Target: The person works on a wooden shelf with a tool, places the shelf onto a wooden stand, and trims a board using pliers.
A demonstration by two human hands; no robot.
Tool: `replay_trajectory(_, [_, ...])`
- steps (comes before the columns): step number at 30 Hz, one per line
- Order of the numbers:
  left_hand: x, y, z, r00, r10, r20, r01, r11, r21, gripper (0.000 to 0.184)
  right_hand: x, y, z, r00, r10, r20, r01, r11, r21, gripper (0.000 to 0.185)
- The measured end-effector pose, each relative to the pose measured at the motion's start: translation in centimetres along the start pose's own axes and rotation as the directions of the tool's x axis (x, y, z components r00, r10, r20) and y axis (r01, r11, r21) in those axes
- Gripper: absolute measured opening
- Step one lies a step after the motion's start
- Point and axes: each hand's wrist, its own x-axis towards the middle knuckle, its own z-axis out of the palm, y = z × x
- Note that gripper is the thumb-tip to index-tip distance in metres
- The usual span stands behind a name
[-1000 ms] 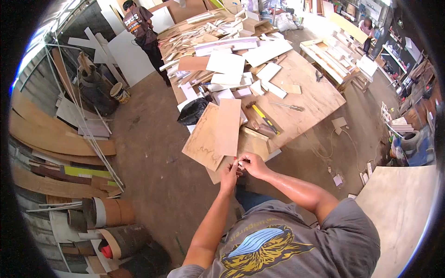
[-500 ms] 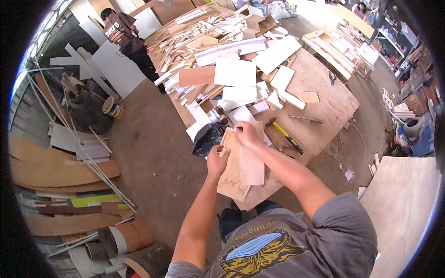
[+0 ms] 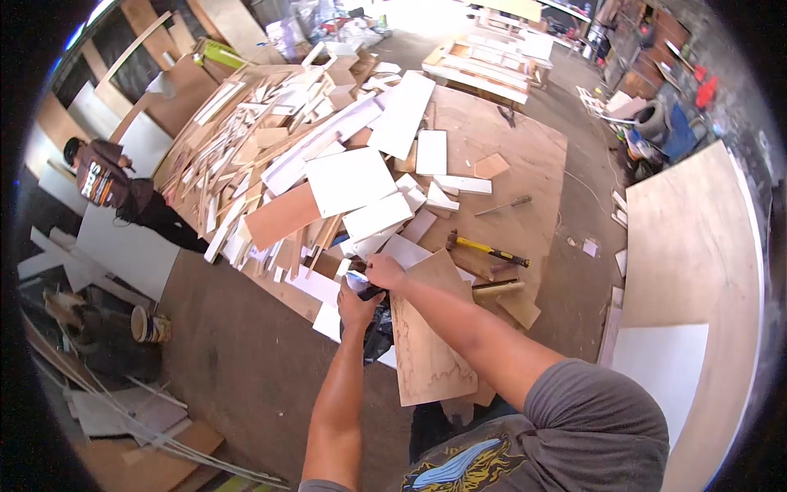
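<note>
My left hand (image 3: 358,308) is curled around a small white-and-blue item (image 3: 358,281) whose kind I cannot make out. Right beside it, my right hand (image 3: 385,272) has its fingers closed together, and whatever they hold is hidden. A crumpled black plastic bag (image 3: 379,338) sits just below my hands. Beneath my right forearm lies a plywood board (image 3: 430,353) with dark wavy grain at its near end. To the right of my hands is a yellow-and-black hammer (image 3: 490,248).
Wood offcuts and white panels (image 3: 351,182) are heaped on the large plywood table (image 3: 525,156). A thin screwdriver-like tool (image 3: 504,206) lies beyond the hammer. A person (image 3: 111,184) stands at the left. Large sheets (image 3: 668,246) lean at the right; a bucket (image 3: 151,325) stands left.
Both hands have left the plywood board and moved to the white-and-blue item by the black bag. The board now lies beneath my right forearm. My view has turned right.
</note>
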Motion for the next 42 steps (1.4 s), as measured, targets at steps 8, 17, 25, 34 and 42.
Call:
replay_trajectory(8, [0.4,-2.2,1.4,0.998,0.044,-0.033,-0.047,0.994,-0.099,0.087,-1.9,-2.2,-1.1,0.993,0.081,0.086,-0.084,0.996,0.035,0.027])
replay_trajectory(17, [-0.8,-2.9,1.1,0.998,-0.018,-0.052,0.023,0.995,0.102,0.09,-3.0,-3.5,-1.7,0.988,0.046,0.145,-0.045,0.999,-0.013,0.031])
replay_trajectory(25, [-2.7,-1.7,-0.9,0.996,0.074,-0.043,-0.072,0.996,0.043,0.1,-6.9,-4.5,-3.7,0.991,0.132,-0.005,-0.131,0.982,0.137,0.036])
replay_trajectory(34, [-6.6,-0.7,-4.2,0.945,0.205,-0.257,-0.224,0.973,-0.049,0.094,-16.5,-3.9,-11.0,0.995,0.081,-0.056,-0.069,0.979,0.191,0.039])
replay_trajectory(42, [-16.6,15.9,9.0,0.924,0.342,-0.174,-0.383,0.795,-0.47,0.049,-26.6,4.9,-21.7,0.948,-0.047,-0.316,0.133,0.958,0.255,0.09])
